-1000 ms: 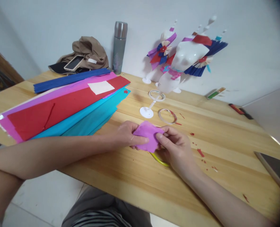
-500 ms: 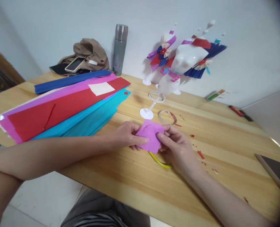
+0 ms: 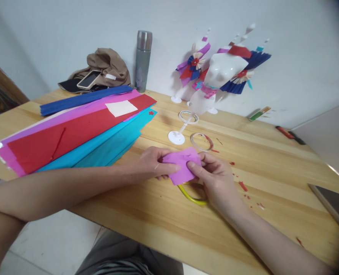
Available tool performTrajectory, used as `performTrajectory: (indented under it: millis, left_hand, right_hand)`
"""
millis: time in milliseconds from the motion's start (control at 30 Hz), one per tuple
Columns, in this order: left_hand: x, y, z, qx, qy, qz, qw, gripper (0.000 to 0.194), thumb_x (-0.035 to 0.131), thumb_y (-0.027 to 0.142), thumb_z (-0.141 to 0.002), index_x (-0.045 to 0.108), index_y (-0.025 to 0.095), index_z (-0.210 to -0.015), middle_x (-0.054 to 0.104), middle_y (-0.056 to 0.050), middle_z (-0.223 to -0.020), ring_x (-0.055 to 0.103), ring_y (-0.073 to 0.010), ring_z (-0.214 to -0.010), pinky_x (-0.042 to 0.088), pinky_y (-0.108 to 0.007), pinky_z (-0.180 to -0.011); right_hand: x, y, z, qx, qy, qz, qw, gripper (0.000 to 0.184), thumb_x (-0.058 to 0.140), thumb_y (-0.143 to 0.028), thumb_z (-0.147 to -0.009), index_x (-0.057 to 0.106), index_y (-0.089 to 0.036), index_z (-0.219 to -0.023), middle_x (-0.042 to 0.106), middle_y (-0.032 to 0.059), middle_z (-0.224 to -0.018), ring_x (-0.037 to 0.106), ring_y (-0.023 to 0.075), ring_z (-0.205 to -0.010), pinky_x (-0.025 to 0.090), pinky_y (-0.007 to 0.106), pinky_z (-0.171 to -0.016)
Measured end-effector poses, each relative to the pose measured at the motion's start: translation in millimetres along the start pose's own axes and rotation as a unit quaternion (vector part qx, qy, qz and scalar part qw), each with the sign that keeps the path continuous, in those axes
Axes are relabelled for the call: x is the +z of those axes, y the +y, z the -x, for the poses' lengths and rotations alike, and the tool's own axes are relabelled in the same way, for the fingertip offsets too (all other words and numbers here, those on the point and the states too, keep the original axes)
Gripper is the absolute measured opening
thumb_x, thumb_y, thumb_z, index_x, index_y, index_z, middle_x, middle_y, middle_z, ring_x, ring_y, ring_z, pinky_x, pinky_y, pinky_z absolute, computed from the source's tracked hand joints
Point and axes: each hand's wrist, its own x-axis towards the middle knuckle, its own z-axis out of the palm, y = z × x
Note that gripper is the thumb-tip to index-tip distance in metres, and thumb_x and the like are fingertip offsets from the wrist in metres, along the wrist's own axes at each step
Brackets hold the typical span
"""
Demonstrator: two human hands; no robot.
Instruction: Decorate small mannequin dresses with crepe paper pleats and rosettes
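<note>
A small, roughly square piece of purple paper (image 3: 183, 173) is held above the wooden table between both hands. My left hand (image 3: 155, 162) pinches its left side, thumb on top and fingers underneath. On the other side, my right hand (image 3: 213, 172) grips the right edge with the thumb pressed on its face. Below the paper a yellow curved handle (image 3: 192, 198) shows, partly hidden by the paper and my right hand. Just beyond the hands stands the white round base (image 3: 176, 137) of a stand, with a ring of clear tape (image 3: 201, 141) to its right.
Sheets of red paper (image 3: 80, 131), blue paper (image 3: 123, 145) and other colours lie at the left. A flask (image 3: 143, 63), a brown cloth (image 3: 109, 67) and a phone (image 3: 89, 79) are behind. White decorated figures (image 3: 223, 68) stand at the back; red scraps (image 3: 243, 186) and a tablet (image 3: 332, 206) lie right.
The purple paper has turned slightly and tilted flatter between my hands. My thumbs have shifted a little on it, and the camera view has moved slightly.
</note>
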Motion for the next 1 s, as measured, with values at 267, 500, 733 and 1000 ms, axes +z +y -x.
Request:
performTrajectory:
  millis: [267,500,733,1000]
  left_hand:
    - [10.2,3.6,3.7,-0.013,0.039,0.058,0.997,0.014,0.068,0.027,-0.065,0.062,0.014,-0.07,0.056,0.003,-0.06,0.051,-0.0093,-0.058,0.042,-0.02,-0.054]
    - [8.5,4.2,3.7,0.001,0.074,0.03,0.997,0.01,0.061,0.019,-0.069,0.058,0.015,-0.061,0.054,0.004,-0.053,0.048,-0.008,-0.052,0.039,-0.019,-0.05]
    - [5.2,5.2,1.7,-0.021,0.082,0.03,0.996,0.013,0.061,0.014,-0.075,0.062,0.013,-0.062,0.057,0.003,-0.05,0.051,-0.0072,-0.048,0.04,-0.017,-0.049]
    - [2.4,-0.2,-1.6,-0.009,0.082,0.044,0.996,0.013,0.061,0.017,-0.082,0.066,0.012,-0.07,0.06,0.002,-0.053,0.054,-0.0069,-0.047,0.041,-0.016,-0.047]
  right_hand:
    - [10.8,0.1,7.7,-0.014,-0.011,-0.057,0.998,0.034,0.088,-0.044,-0.072,0.063,-0.022,-0.071,0.058,-0.0049,-0.059,0.048,0.0084,-0.05,0.041,0.022,-0.048]
    - [8.6,-0.1,5.3,-0.03,-0.017,-0.004,0.999,0.037,0.087,-0.049,-0.071,0.063,-0.021,-0.069,0.057,-0.0041,-0.056,0.047,0.0093,-0.049,0.04,0.024,-0.049]
    - [7.4,-0.7,3.1,-0.017,-0.016,-0.002,1.0,0.033,0.088,-0.046,-0.069,0.066,-0.022,-0.075,0.057,-0.0043,-0.059,0.047,0.0096,-0.049,0.041,0.024,-0.048]
    - [5.2,1.5,0.8,-0.006,-0.005,-0.027,1.0,0.037,0.088,-0.048,-0.069,0.063,-0.021,-0.07,0.054,-0.005,-0.056,0.045,0.0085,-0.047,0.038,0.023,-0.046]
